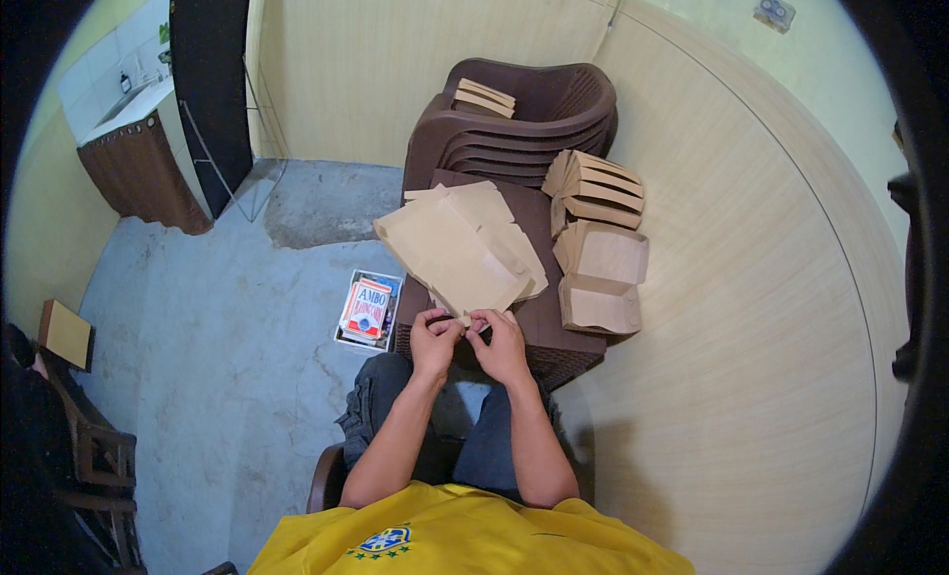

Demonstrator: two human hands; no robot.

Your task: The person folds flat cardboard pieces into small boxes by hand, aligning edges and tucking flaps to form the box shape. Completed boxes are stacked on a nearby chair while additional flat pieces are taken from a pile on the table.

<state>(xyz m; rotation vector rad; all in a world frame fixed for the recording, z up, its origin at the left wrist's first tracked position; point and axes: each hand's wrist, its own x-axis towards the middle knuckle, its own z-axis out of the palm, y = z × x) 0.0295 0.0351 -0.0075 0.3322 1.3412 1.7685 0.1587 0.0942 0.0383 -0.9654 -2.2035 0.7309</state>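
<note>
A flat kraft cardboard box blank lies on the brown plastic table in front of me, over other flat pieces whose edges stick out to the right. My left hand and my right hand meet at its near corner, close to the table's front. Both sets of fingers are pinched around a small flap there, which they partly hide. To the right stands a formed kraft box with its lid up. Behind it several more formed boxes are nested together.
Brown plastic chairs are stacked beyond the table, with more kraft boxes on the top seat. On the floor left of the table sits a white bin of packets. A wood-panelled wall curves along the right.
</note>
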